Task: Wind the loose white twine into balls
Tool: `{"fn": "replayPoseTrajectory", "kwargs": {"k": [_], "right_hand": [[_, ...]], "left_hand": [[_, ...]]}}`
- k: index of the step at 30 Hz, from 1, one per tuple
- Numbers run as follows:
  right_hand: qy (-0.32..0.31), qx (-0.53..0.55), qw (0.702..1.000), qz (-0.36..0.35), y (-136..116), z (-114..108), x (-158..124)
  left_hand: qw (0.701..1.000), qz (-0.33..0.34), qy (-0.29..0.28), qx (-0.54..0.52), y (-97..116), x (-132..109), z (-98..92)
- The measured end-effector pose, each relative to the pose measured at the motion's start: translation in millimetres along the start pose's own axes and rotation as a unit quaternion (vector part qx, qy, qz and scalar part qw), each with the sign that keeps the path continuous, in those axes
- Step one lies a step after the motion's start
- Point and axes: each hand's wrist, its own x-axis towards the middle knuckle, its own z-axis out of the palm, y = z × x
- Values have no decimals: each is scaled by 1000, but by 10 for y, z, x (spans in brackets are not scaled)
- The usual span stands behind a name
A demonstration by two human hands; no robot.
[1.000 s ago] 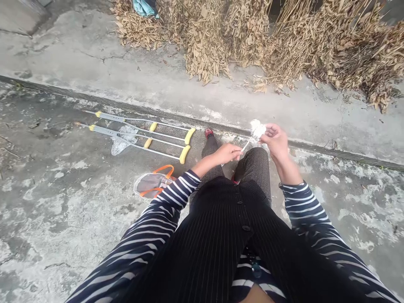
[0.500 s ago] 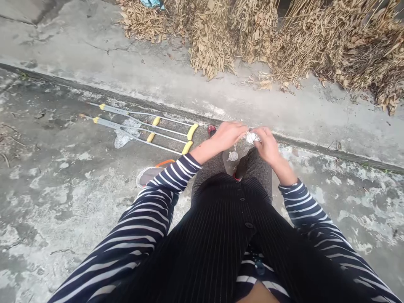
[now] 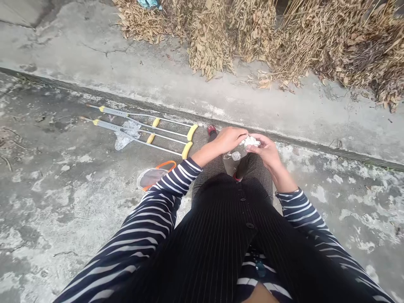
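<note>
In the head view, a small white, ruffled bundle [image 3: 251,142] is between my two hands above my knees. My right hand [image 3: 267,150] grips it from the right, thumb below and fingers above. From the other side, my left hand [image 3: 231,139] has its fingertips pinched together at the bundle's left edge. Lower down, between my legs, shows a small whitish round coil [image 3: 235,156] with a thin white strand beside it. Whether it hangs or lies on the ground I cannot tell. The bundle's material is too small to make out.
Two crutches [image 3: 151,130] with yellow pads lie on the concrete to the left, over a clear plastic bag [image 3: 126,134]. Closer to my left sleeve is an orange-rimmed, orange-handled basket [image 3: 153,176]. A low concrete ledge [image 3: 164,80] runs ahead, with dried stalks [image 3: 211,38] along it.
Both hands have come slightly lower and closer together, and more of the white bundle shows. The round coil has shifted a little to the right. More of the orange-handled basket is uncovered.
</note>
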Motion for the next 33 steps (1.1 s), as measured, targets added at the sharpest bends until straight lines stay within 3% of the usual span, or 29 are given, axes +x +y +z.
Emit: {"fn": "replayPoseTrajectory", "kwargs": {"k": [4,9,14,18,21,25,28,31,33], "right_hand": [[25,-54,998,-34,37,-37,70],[-21,-79,997,-11,-60,-89,52],[-90,12,995,45,-247,-51,-84],[-106,87,988,65,-442,-87,-138],[-32,95,994,52,-529,-204,-59],[149,-25,988,-26,-405,-349,150],[229,-246,935,-112,-174,-365,253],[151,-385,898,-153,-9,-345,251],[74,-366,917,-136,-7,-348,216]], "left_hand": [[995,76,21,67,-3,39,-33],[984,154,45,84,-57,152,-137],[994,94,46,-8,-178,373,-214],[985,-12,4,-172,-212,442,55],[954,-82,-37,-287,-124,291,389],[923,-97,-114,-354,57,-37,625],[928,-99,-140,-329,141,-133,474],[964,-94,-99,-230,119,-19,145],[984,-77,-65,-149,47,121,-55]]}}
